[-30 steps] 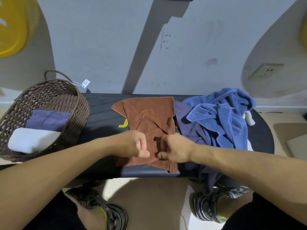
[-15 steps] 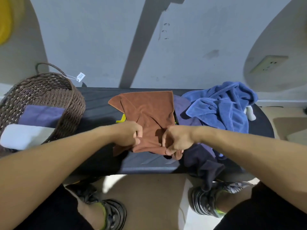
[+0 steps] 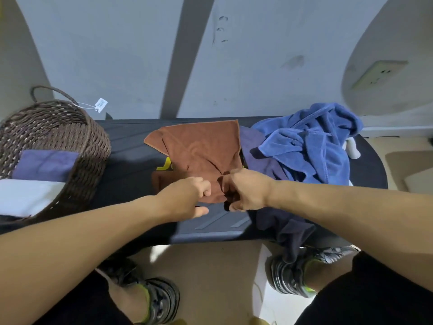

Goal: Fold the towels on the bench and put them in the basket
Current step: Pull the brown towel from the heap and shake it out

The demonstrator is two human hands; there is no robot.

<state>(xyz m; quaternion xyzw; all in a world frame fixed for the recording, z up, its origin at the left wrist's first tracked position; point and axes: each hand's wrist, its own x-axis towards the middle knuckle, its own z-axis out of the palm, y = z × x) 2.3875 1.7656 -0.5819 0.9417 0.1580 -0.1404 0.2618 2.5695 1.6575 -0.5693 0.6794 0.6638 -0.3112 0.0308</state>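
Note:
A brown towel (image 3: 201,151) lies on the middle of the black bench (image 3: 131,165). My left hand (image 3: 187,198) and my right hand (image 3: 246,191) both pinch its near edge, close together, and have lifted that edge off the bench front. A bright blue towel (image 3: 311,141) lies crumpled at the right, over a dark navy towel (image 3: 281,221) that hangs off the front edge. The woven brown basket (image 3: 77,127) stands at the left and holds a folded purple towel (image 3: 44,165) and a folded white towel (image 3: 25,195).
A grey wall runs right behind the bench, with a socket (image 3: 377,73) at the upper right. A white object (image 3: 352,146) peeks out behind the blue towel. My shoes (image 3: 161,299) stand on the tan floor just below the bench's front edge.
Both hands have carried the brown towel's near edge away from me, up over the towel. Bare bench front now shows where that edge lay.

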